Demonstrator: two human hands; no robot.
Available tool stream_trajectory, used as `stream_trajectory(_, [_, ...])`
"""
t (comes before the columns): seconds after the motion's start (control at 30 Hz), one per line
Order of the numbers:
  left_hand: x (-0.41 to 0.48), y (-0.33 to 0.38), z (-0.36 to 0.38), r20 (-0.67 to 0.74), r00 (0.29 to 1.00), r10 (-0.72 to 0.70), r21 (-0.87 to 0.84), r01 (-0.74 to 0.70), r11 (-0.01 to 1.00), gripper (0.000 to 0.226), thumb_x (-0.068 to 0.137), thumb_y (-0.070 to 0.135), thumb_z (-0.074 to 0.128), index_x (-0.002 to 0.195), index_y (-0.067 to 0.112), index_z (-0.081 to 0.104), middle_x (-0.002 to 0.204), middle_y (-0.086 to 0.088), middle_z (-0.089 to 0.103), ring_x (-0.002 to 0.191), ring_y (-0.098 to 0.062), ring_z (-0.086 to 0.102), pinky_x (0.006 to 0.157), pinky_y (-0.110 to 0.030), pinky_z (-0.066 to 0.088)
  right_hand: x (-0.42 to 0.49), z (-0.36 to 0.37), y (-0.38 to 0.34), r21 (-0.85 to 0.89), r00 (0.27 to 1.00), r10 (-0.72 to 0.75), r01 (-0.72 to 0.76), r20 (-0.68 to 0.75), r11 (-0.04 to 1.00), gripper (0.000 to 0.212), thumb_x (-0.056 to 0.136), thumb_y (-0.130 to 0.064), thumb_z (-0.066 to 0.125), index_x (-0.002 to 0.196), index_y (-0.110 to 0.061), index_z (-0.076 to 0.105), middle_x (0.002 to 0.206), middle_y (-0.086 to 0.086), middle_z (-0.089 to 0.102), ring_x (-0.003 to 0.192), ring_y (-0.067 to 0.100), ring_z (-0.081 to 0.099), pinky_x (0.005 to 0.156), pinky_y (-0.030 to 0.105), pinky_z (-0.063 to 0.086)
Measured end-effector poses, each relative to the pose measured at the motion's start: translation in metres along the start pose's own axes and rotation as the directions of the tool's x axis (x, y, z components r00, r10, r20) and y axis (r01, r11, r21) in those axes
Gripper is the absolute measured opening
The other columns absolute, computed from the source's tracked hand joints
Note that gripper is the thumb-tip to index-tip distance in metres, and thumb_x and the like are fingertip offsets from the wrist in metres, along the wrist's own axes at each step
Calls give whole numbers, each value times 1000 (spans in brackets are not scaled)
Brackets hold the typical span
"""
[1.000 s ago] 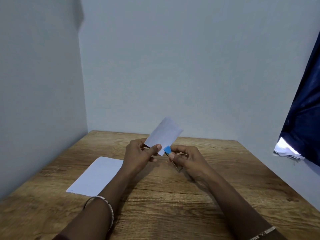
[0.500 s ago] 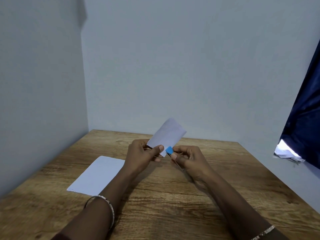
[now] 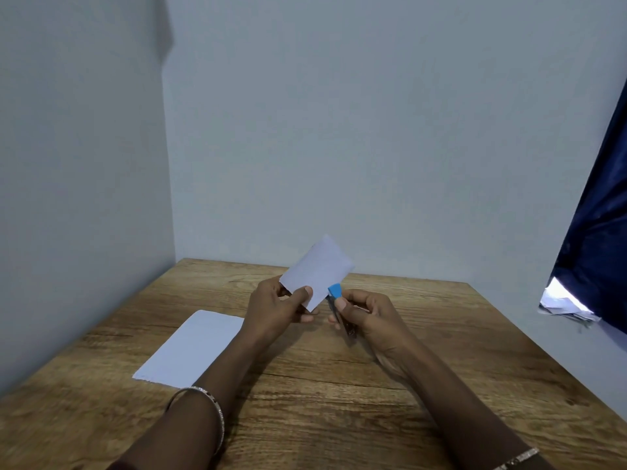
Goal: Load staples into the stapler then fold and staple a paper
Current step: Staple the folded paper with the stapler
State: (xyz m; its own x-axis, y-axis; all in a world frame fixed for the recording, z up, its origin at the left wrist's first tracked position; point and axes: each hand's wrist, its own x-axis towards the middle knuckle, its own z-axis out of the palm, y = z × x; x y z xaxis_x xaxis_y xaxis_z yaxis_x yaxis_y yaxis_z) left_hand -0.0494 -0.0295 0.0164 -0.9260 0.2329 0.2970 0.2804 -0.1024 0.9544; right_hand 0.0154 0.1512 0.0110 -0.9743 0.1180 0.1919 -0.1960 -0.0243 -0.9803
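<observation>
My left hand (image 3: 276, 308) pinches the lower corner of a small folded white paper (image 3: 317, 271), which tilts up and to the right above the table. My right hand (image 3: 368, 315) grips a small stapler (image 3: 336, 295) with a blue tip and a dark metal body. The blue tip sits at the paper's lower right edge, touching or nearly touching it. Most of the stapler's body is hidden by my right fingers. No staples show.
A flat white sheet (image 3: 193, 347) lies on the wooden table (image 3: 339, 401) to the left of my left forearm. Grey walls close in the left and back sides. A dark blue curtain (image 3: 597, 239) hangs at the right with crumpled paper (image 3: 563, 305) beneath it.
The two hands have drawn slightly apart; the stapler's blue tip now sits at the paper's edge instead of overlapping it. The paper stays tilted in my left hand.
</observation>
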Motion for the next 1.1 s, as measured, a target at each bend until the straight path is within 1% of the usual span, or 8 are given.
stream_trajectory(0.1, [2, -3, -1, 39, 999, -18, -44, 19, 999, 6, 94, 12, 69, 98, 15, 67, 75, -4, 79, 71, -27, 80, 56, -24, 60, -2, 2, -3, 26, 1000, 1, -1, 15, 1000, 24, 97, -16, 66, 115, -2, 74, 91, 15, 71, 80, 19, 66, 73, 29, 54])
stream_trajectory(0.23, [1, -6, 0, 80, 997, -20, -133, 30, 991, 17, 92, 4, 70, 79, 13, 64, 49, 1, 62, 80, -32, 80, 60, -26, 61, -4, 4, -6, 21, 999, -10, 9, 37, 1000, 26, 100, -13, 62, 117, 4, 71, 86, 17, 65, 73, 18, 60, 71, 29, 51])
stream_trajectory(0.3, [1, -6, 0, 112, 994, -8, -200, 30, 979, 9, 88, -2, 74, 89, 5, 69, 58, -5, 68, 81, -30, 79, 62, -27, 62, -5, 5, -7, 29, 999, -7, 6, 35, 1000, 26, 100, -12, 62, 118, 6, 70, 87, 18, 65, 73, 19, 61, 72, 30, 51])
stream_trajectory(0.4, [0, -4, -2, 136, 991, -1, -245, 34, 969, 27, 84, -4, 78, 109, 1, 69, 74, -12, 77, 76, -24, 78, 65, -26, 61, -6, 5, -8, 35, 1000, -3, 2, 23, 999, 27, 100, -12, 62, 119, 6, 69, 89, 18, 67, 74, 18, 64, 73, 30, 52])
stream_trajectory(0.6, [-1, -6, -2, 109, 994, -5, -225, 30, 974, 21, 83, -1, 78, 104, -4, 72, 79, -20, 77, 72, -23, 75, 65, -25, 61, -6, 4, -7, 33, 999, -4, 3, 36, 999, 27, 99, -12, 63, 117, 6, 70, 90, 17, 67, 73, 17, 65, 68, 26, 53])
stream_trajectory(0.8, [0, -5, 1, 115, 993, 23, -80, -14, 997, 14, 90, -1, 72, 103, -2, 71, 65, -6, 75, 72, -24, 78, 65, -28, 61, -6, 4, -7, 39, 1000, -1, 0, 15, 999, 23, 97, -12, 66, 111, 5, 73, 86, 18, 68, 78, 23, 62, 78, 33, 52])
stream_trajectory(0.9, [-1, -4, 3, 105, 993, 53, -37, -49, 998, 14, 93, 2, 69, 104, 10, 71, 52, 2, 66, 75, -28, 80, 68, -32, 64, -5, 2, -6, 31, 1000, 2, -3, 11, 1000, 23, 97, -11, 65, 110, 6, 73, 85, 22, 65, 81, 30, 58, 82, 39, 48])
stream_trajectory(1.1, [0, -1, 4, 94, 993, 67, -26, -64, 998, 14, 93, 2, 69, 99, 14, 72, 62, -18, 67, 75, -29, 80, 64, -28, 63, -5, 2, -6, 24, 1000, 0, -1, 18, 1000, 23, 97, -11, 66, 111, 6, 73, 88, 19, 70, 81, 25, 62, 78, 32, 52])
